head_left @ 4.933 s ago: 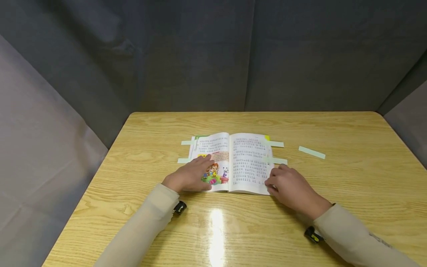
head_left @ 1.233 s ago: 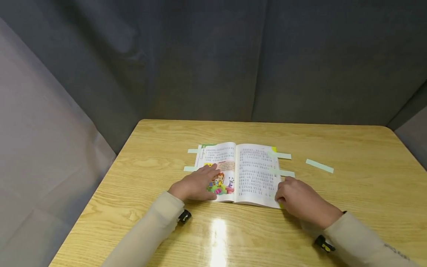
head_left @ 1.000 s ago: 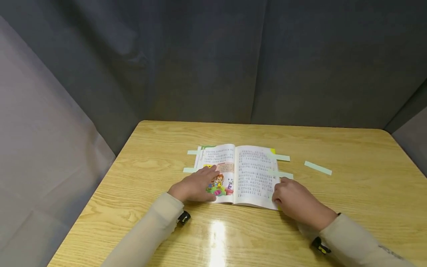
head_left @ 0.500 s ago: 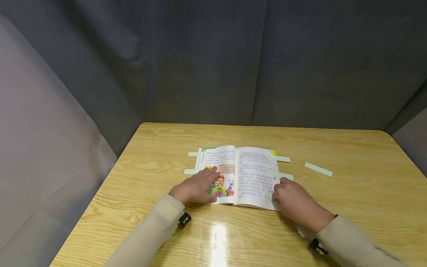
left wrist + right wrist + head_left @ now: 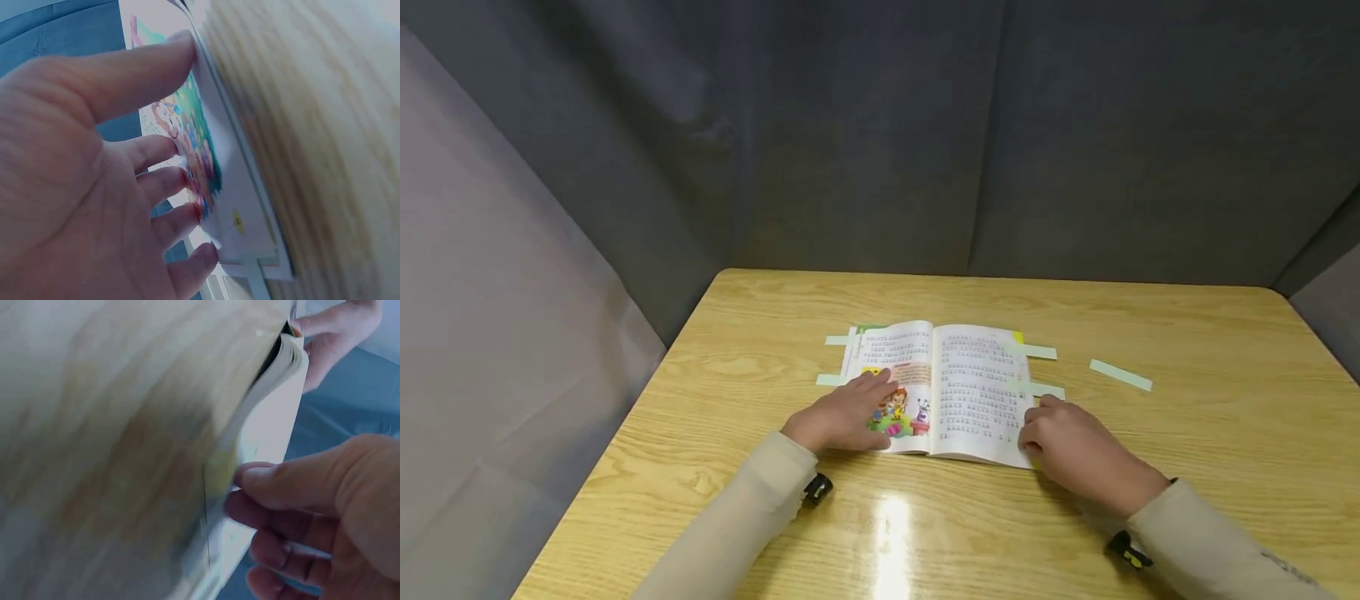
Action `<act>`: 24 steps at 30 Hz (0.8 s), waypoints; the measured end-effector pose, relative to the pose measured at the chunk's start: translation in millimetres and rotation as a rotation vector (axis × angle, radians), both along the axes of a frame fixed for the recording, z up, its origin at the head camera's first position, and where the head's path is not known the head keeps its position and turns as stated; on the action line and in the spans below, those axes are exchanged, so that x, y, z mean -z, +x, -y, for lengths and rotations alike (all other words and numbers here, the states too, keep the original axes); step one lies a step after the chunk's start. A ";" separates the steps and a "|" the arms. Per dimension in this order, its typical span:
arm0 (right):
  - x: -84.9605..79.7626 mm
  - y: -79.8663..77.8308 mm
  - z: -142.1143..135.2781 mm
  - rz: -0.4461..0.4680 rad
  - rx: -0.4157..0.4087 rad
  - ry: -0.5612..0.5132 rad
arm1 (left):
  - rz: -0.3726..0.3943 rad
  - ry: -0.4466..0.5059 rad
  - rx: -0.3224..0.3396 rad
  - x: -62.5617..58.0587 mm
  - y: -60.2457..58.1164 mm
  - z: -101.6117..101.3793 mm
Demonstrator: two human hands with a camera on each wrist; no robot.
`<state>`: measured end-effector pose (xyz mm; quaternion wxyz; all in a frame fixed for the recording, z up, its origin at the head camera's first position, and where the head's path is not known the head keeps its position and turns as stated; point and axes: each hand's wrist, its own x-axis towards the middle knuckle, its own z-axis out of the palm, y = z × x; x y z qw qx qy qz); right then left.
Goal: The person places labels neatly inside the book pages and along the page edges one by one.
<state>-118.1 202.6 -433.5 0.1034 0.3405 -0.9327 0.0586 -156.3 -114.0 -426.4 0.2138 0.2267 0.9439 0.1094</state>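
An open book [image 5: 973, 392] lies on the wooden table, its left page showing a coloured cartoon picture. My left hand [image 5: 842, 414] rests on the lower part of that page; its fingers are spread and loosely bent in the left wrist view. At the lower right edge of the right page is my right hand [image 5: 1071, 446], thumb and index finger pinched together on the page edge near the yellow corner [image 5: 222, 465]. Two pale green paper strips stick out on the right, the upper strip [image 5: 1041, 352] and the lower strip [image 5: 1048, 390]. What lies between the right fingertips is hidden.
Two more pale green strips stick out on the book's left, an upper strip [image 5: 837, 340] and a lower strip [image 5: 831, 380]. A loose pale green strip [image 5: 1121, 375] lies on the table [image 5: 1210, 433] to the right. Dark cloth [image 5: 865, 142] hangs behind.
Since the oldest frame, the right fingers have curled tighter at the page edge. Both hands stay at the same places on the book; the view has shifted slightly.
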 end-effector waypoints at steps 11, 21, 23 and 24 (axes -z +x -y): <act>-6.4 3.5 -3.4 0.062 0.034 -0.090 | 0.000 0.004 0.001 -4.0 -2.3 0.1; -12.0 -12.3 22.0 0.107 0.050 -0.121 | -0.009 0.069 -0.009 -1.2 -9.3 9.6; -11.8 -18.5 33.0 0.123 0.037 -0.121 | -0.012 0.073 -0.012 -1.0 -10.9 12.4; -11.8 -22.0 39.3 0.132 0.031 -0.118 | -0.014 0.070 -0.013 -1.2 -11.8 13.7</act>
